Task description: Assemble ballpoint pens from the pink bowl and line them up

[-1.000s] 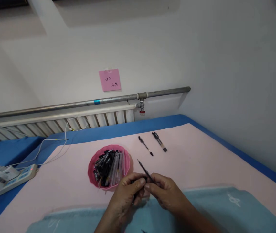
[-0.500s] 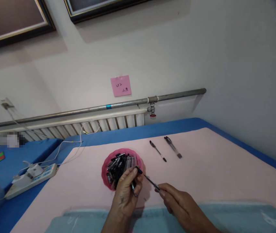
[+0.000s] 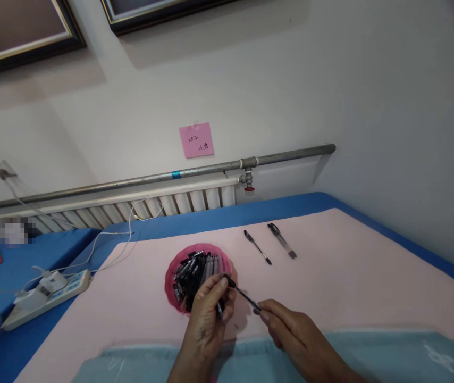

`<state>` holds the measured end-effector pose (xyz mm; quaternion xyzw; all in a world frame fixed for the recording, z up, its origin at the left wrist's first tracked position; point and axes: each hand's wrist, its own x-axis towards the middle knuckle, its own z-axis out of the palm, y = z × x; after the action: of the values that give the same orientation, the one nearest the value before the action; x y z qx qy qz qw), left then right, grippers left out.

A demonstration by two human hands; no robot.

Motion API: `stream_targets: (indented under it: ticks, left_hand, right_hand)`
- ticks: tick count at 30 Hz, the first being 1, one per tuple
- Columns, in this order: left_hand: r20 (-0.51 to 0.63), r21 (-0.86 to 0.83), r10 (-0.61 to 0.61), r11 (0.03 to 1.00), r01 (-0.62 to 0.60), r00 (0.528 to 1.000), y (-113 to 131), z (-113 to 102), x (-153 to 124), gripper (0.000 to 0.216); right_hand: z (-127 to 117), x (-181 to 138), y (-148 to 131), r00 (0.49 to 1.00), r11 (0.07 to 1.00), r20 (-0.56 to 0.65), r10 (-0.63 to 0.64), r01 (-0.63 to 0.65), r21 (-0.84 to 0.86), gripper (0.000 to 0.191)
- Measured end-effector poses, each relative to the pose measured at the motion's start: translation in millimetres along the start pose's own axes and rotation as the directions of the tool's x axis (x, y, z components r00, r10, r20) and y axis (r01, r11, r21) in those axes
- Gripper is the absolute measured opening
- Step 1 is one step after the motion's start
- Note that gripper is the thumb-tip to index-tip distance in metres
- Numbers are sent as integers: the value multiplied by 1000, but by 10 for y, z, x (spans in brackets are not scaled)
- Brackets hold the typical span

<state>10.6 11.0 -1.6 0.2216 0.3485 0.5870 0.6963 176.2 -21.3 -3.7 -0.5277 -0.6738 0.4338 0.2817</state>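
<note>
My left hand [image 3: 208, 314] is closed, with a black pen cap [image 3: 229, 281] pinched between thumb and fingertips. Another dark pen-like piece [image 3: 220, 309] sits under its lower fingers, partly hidden. My right hand [image 3: 286, 324] grips a slim dark pen [image 3: 247, 299], whose far end meets the cap; its near end is covered by the fingers. Behind my left hand stands a pink bowl [image 3: 168, 282] full of black and clear pen parts [image 3: 197, 271]. Farther back on the pink sheet lie a single pen [image 3: 257, 247] and, to its right, a small bunch of pens [image 3: 283, 241].
The pink sheet [image 3: 330, 266] covers a blue table [image 3: 307, 200]. A pale teal cloth [image 3: 386, 354] lies along the near edge. A white power strip [image 3: 47, 300] with plugs and cables is at left. Behind are a radiator [image 3: 183, 203], a pipe [image 3: 291, 155] and the wall.
The far end of the pen in my right hand has come up to the cap in my left, closing the small gap between them. The view has shifted slightly.
</note>
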Motion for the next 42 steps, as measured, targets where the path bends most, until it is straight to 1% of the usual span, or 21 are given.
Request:
stream_targets:
  ticks: [5,10,15,20,23,27,32,36,40,42]
  left_hand:
    - [-45,126,46,991,-40,998,-33,-17,24,26]
    - [-25,221,39,975,-33,999,-59,-7,17,28]
    - [-7,219,17,976,-15,1000,-70,17,-1,28]
    - [-15,212,-18,977,21,1000,-66,54,-24,37]
    - [-28,199,-19,980,24,999,-102,69,-26,35]
    - [-24,230,-45,972,49,999,-151,101,-41,35]
    - [16,252,-57,966,52,998,-159,152,-83,32]
    - [52,281,-84,957,66,995,-173,145,-90,32]
    - [95,332,-68,943,33,993,-215,113,-83,33]
    - [98,343,-64,939,26,993,-240,110,-82,33]
  right_hand:
    - [13,2,23,1000,1000,-18,-3,3,3,28]
    - [19,1,31,1000,1000,-19,13,-12,17,28]
    - [15,-6,-1,999,993,-6,39,-38,110,33]
    - [2,-28,-85,996,978,31,79,-84,189,33]
    - [7,-29,-103,995,968,36,95,-101,231,32]
    - [19,-27,-87,991,946,38,130,-135,295,32]
    - [18,-29,-94,987,930,53,152,-161,331,33]
    - [47,-20,-109,986,926,66,152,-165,340,30]
    - [100,-22,-79,985,898,77,157,-175,404,30]
    - [112,-23,-62,986,901,72,149,-165,401,31]
